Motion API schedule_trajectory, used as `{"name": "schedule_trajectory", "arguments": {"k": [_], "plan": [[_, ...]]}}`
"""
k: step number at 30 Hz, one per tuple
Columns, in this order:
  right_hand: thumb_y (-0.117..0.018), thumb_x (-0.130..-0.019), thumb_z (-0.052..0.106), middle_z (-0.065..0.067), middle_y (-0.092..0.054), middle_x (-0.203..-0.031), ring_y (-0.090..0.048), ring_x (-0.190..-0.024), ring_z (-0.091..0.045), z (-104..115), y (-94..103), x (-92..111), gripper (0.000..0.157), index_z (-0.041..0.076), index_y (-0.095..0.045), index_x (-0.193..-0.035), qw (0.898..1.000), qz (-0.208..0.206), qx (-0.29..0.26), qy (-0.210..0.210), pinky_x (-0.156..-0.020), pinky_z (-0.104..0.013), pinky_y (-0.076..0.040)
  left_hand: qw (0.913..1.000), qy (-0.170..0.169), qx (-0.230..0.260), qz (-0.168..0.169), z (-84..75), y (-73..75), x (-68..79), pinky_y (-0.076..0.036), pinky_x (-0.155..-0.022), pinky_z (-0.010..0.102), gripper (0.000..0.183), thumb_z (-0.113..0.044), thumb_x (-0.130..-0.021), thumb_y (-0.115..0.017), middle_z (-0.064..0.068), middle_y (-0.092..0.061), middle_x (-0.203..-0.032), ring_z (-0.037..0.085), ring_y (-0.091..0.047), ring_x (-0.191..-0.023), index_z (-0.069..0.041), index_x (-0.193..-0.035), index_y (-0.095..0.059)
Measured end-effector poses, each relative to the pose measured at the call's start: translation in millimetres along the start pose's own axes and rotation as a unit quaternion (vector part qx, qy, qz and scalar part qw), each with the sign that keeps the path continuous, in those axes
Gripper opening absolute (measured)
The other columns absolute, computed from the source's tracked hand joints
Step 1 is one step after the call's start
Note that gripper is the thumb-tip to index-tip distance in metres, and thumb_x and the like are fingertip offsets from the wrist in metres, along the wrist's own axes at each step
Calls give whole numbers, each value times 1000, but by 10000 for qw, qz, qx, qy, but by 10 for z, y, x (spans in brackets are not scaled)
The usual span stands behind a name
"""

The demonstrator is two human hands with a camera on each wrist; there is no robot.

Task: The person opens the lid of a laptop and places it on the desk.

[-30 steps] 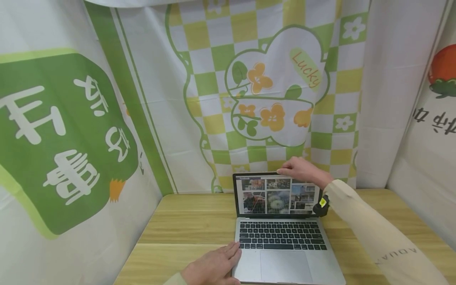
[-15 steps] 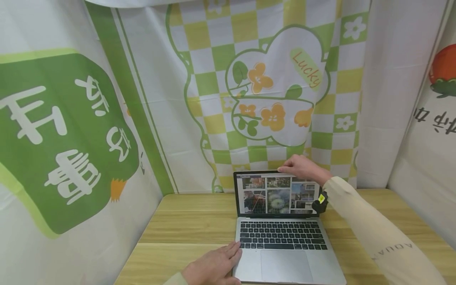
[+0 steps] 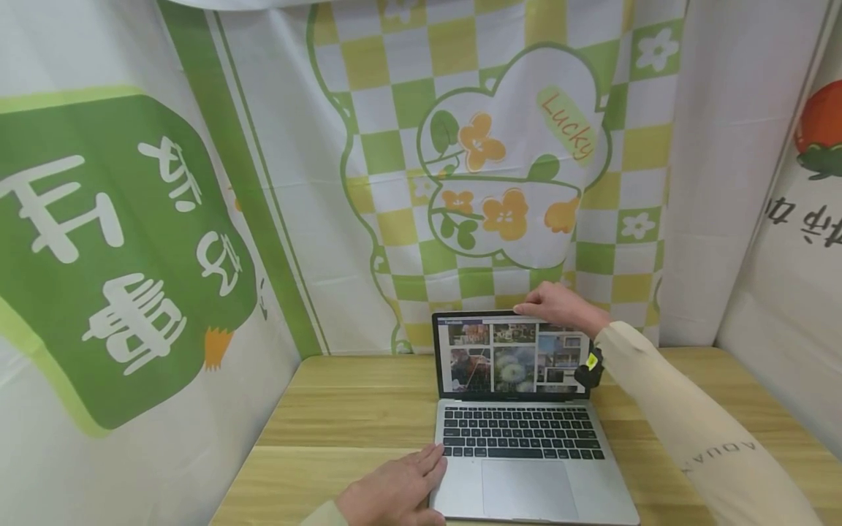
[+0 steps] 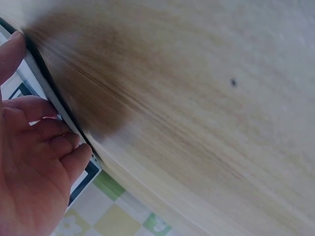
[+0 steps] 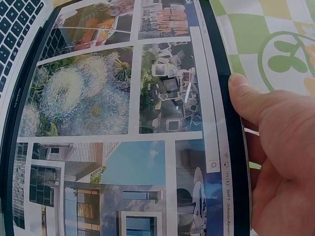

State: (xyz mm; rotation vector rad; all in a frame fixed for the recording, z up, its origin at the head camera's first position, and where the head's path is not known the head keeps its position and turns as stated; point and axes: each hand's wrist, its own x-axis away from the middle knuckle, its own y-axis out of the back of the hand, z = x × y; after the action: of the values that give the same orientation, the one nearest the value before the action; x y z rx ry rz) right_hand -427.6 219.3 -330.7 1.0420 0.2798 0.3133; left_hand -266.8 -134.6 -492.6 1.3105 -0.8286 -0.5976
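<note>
An open silver laptop [image 3: 460,495] stands on the wooden table, its lit screen [image 3: 514,365] showing a page of photos. My right hand [image 3: 559,303] pinches the lid's top edge right of its middle. In the right wrist view the thumb [image 5: 241,93] lies against the black bezel, and the other fingers go behind the lid. My left hand [image 3: 395,488] rests at the left edge of the base beside the keyboard [image 3: 520,435]. The left wrist view shows its relaxed fingers [image 4: 76,160] along that edge.
Wood-grain table top [image 3: 349,409] extends on both sides of the laptop. A checked curtain [image 3: 388,153] hangs right behind the lid, with printed cloth walls at left [image 3: 164,409] and right [image 3: 776,307]. A black wrist device [image 3: 590,369] sits at the right wrist.
The lid has tilted a little further back, its top edge rising slightly in the head view, and my right hand has moved with it. The left hand stays in place.
</note>
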Motion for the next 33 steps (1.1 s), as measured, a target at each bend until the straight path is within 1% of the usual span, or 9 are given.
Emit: {"name": "schedule_trajectory", "arguments": {"k": [4, 12, 18, 22, 27, 30, 33], "plan": [[-57, -98, 43, 7, -25, -48, -19, -44, -11, -15, -4, -10, 52, 20, -40, -55, 10000, -47, 44, -36, -47, -25, -27, 10000, -54, -50, -35, 3, -2, 8, -38, -116, 35, 86, -69, -96, -29, 16, -30, -159, 26, -33, -147, -5, -152, -33], [-57, -98, 43, 7, -25, -49, -20, -45, -11, -38, 0, -28, 51, 20, -39, -56, 9999, -119, 60, -53, -47, -26, -26, 9999, 1, 136, 16, 2, 11, 6, -37, -116, 35, 87, -70, -96, -28, 16, -29, -160, 26, -32, -148, -5, -153, -32], [-57, -98, 42, 7, -27, -50, -21, -46, -11, -66, -1, -46, 49, 20, -40, -57, 9999, -85, 14, -119, -48, -26, -28, 9998, 96, 133, 80, 2, -2, 3, -36, -117, 34, 86, -71, -95, -29, 14, -29, -161, 23, -31, -148, -7, -153, -32], [-57, -98, 41, 7, -28, -50, -23, -45, -11, -104, 2, -58, 49, 20, -40, -57, 9998, -117, 11, -142, -48, -26, -29, 9999, 130, 50, 84, -1, -9, -1, -36, -117, 33, 87, -71, -95, -29, 13, -28, -161, 22, -31, -148, -8, -153, -32], [-57, -99, 40, 7, -28, -50, -23, -45, -11, -138, 11, -69, 49, 20, -39, -58, 9998, -156, -8, -143, -48, -26, -29, 9999, 71, -132, 18, 4, -16, 3, -36, -117, 33, 87, -71, -95, -28, 14, -28, -161, 24, -31, -148, -8, -153, -32], [-58, -99, 39, 7, -28, -50, -23, -45, -11, -143, 15, -74, 48, 20, -40, -58, 9998, -168, -39, -119, -48, -26, -29, 9999, 38, -136, 7, -1, -4, 9, -37, -116, 33, 87, -71, -95, -28, 14, -28, -161, 25, -32, -148, -7, -153, -32], [-58, -98, 39, 7, -29, -49, -23, -45, -11, -144, 20, -78, 47, 18, -43, -58, 9997, -164, -69, -189, -48, -26, -30, 9999, 37, -115, -1, -4, 11, 14, -37, -116, 33, 86, -70, -95, -29, 14, -28, -161, 25, -33, -147, -7, -153, -33]]}}
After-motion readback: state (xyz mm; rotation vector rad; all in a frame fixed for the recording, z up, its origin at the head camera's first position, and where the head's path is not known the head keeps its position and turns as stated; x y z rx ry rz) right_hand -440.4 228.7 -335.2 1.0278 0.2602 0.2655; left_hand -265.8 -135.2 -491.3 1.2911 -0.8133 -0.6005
